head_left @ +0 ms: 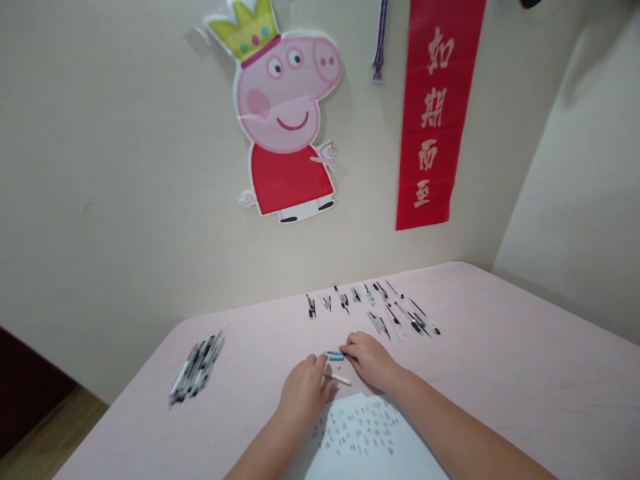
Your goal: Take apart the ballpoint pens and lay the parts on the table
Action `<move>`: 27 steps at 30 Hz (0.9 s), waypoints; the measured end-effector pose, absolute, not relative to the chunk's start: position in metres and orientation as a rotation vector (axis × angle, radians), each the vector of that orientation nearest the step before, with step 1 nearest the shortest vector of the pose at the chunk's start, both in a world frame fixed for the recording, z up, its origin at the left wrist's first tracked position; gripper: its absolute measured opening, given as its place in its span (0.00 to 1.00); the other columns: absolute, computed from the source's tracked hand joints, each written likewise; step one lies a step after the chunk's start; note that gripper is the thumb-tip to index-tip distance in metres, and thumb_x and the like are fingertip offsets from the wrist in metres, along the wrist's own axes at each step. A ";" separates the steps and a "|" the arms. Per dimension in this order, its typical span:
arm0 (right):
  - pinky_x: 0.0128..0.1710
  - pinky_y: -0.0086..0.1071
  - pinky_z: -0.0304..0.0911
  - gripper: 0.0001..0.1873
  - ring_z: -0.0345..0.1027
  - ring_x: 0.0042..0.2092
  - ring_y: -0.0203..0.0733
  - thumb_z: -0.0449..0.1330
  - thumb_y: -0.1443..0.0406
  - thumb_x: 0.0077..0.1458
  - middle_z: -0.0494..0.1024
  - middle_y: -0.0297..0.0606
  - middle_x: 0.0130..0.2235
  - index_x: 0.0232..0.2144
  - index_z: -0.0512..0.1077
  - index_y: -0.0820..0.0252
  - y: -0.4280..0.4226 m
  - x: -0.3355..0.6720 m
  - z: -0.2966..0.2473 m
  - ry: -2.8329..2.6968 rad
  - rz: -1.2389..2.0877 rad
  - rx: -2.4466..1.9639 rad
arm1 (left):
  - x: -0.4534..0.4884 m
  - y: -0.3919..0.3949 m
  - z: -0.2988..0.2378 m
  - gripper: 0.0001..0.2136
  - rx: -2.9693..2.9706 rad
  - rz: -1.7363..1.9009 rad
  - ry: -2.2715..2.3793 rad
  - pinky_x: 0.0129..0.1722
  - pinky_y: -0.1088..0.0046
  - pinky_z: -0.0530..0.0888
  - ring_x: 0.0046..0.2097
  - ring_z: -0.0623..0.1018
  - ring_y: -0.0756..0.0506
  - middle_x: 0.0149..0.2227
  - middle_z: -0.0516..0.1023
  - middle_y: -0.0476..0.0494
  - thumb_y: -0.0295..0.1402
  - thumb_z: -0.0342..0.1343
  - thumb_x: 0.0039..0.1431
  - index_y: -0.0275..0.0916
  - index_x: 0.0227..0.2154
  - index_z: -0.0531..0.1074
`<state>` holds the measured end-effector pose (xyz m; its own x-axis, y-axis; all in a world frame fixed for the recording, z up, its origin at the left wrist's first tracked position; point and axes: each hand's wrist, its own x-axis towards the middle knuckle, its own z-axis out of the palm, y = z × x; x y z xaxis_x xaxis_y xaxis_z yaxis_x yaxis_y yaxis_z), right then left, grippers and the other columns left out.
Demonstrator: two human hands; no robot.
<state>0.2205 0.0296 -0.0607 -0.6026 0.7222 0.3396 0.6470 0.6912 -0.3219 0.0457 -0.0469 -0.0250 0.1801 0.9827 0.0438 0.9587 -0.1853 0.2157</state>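
Observation:
My left hand (306, 388) rests on the pink table cover, its fingers bent and its thumb apart. Its fingertips are beside the left ends of the pen pieces. My right hand (371, 362) has its fingers curled together at the right end of a thin dark blue pen part (334, 352). Just below that part lies a short light blue piece (337, 357), perhaps a pen cap or grip. A tiny white piece (339, 367) sits between the hands. Nearer me is a white pen barrel (342, 379), its left end close to my left thumb.
Handwritten paper (363, 440) lies under my forearms. Toward the wall, several small groups of dismantled pen parts (395, 319) are spread out. A bundle of pens (197, 367) lies at the left. A pig cutout (293, 173) and red banner (435, 133) hang on the wall.

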 end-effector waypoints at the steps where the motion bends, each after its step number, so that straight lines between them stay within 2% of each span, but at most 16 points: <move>1: 0.39 0.33 0.58 0.14 0.65 0.39 0.42 0.53 0.72 0.57 0.74 0.40 0.33 0.37 0.78 0.58 0.029 0.220 -0.060 -2.470 0.223 -1.067 | 0.046 -0.049 -0.026 0.16 2.238 0.262 1.932 0.38 0.68 0.67 0.41 0.75 0.41 0.41 0.75 0.40 0.34 0.53 0.57 0.39 0.49 0.66; 4: 0.38 0.33 0.57 0.13 0.65 0.39 0.43 0.53 0.71 0.57 0.74 0.40 0.33 0.37 0.78 0.59 0.025 0.218 -0.057 -2.513 0.212 -1.100 | 0.049 -0.053 -0.032 0.20 2.156 0.282 1.907 0.40 0.68 0.66 0.43 0.75 0.40 0.42 0.75 0.38 0.38 0.54 0.56 0.37 0.51 0.63; 8: 0.38 0.32 0.55 0.13 0.65 0.39 0.42 0.52 0.70 0.57 0.74 0.41 0.33 0.36 0.77 0.60 0.019 0.217 -0.048 -2.591 0.238 -1.148 | 0.055 -0.046 -0.036 0.21 2.122 0.327 1.896 0.44 0.69 0.65 0.47 0.72 0.40 0.46 0.73 0.37 0.37 0.54 0.55 0.37 0.50 0.63; 17: 0.38 0.31 0.54 0.15 0.66 0.40 0.42 0.51 0.68 0.57 0.74 0.41 0.35 0.39 0.76 0.59 0.016 0.216 -0.039 -2.636 0.302 -1.229 | 0.056 -0.022 -0.044 0.29 2.148 0.389 1.834 0.50 0.69 0.62 0.51 0.69 0.40 0.50 0.68 0.36 0.40 0.55 0.52 0.34 0.56 0.58; 22: 0.38 0.31 0.55 0.14 0.68 0.39 0.43 0.51 0.68 0.57 0.75 0.42 0.35 0.39 0.75 0.60 0.016 0.217 -0.041 -2.612 0.292 -1.272 | 0.054 -0.008 -0.043 0.26 2.226 0.400 1.689 0.50 0.68 0.63 0.51 0.68 0.41 0.50 0.67 0.37 0.40 0.57 0.51 0.36 0.52 0.61; 27: 0.39 0.33 0.57 0.15 0.69 0.40 0.45 0.50 0.68 0.58 0.76 0.45 0.37 0.42 0.74 0.62 0.017 0.219 -0.042 -2.578 0.244 -1.404 | 0.057 0.006 -0.032 0.16 2.294 0.338 1.569 0.47 0.69 0.65 0.48 0.69 0.42 0.45 0.68 0.40 0.37 0.58 0.51 0.38 0.42 0.67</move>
